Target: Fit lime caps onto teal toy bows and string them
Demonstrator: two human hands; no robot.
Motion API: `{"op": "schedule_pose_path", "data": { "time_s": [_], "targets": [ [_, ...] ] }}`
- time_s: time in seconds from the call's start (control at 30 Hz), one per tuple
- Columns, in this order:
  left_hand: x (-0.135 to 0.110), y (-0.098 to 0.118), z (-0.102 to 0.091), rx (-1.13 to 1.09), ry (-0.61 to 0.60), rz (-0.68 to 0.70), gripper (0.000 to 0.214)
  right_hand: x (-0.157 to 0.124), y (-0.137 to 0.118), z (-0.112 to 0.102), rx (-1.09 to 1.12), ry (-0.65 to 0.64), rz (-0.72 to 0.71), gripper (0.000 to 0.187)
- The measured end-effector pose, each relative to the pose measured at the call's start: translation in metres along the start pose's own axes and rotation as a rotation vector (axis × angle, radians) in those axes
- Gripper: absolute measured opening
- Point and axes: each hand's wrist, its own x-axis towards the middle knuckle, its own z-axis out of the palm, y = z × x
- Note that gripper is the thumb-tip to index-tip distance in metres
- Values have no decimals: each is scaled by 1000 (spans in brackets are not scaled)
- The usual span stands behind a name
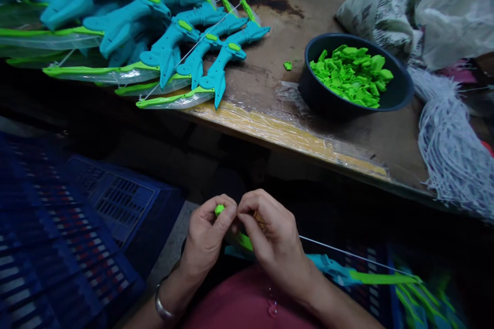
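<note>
Close in front of my body, both hands meet at the fingertips. My left hand (208, 229) is closed, with a small green plastic piece (219, 209) showing between thumb and forefinger. My right hand (272, 231) is pinched beside it on a white string (347, 253); the end at the fingertips is hidden. That string runs behind the right hand to the tip of a teal and green toy bow (332, 267), which lies across my lap. The hands and right forearm cover much of the bow.
Teal toy bows (219, 69) are piled on the wooden table (266, 72) at the left. A dark bowl (309, 93) of green plastic pieces (351, 74) stands on the right, near a bundle of white strings (451, 139) and sacks (386, 15). Blue crates (127, 200) stand lower left.
</note>
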Motion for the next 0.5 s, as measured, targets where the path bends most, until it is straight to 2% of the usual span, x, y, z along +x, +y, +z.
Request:
{"op": "schedule_pose_path", "data": {
  "time_s": [0.1,0.17,0.37,0.5],
  "targets": [
    [-1,2,0,82,-8,22,21,0,-1,0,162,14,199,9],
    [0,4,-1,137,-28,35,22,1,0,-1,212,17,243,9],
    [6,9,-5,167,-102,50,25,3,3,-1,76,62,75,13],
    [-1,20,-8,307,21,62,28,3,-5,7,-26,91,-14,15]
  ]
}}
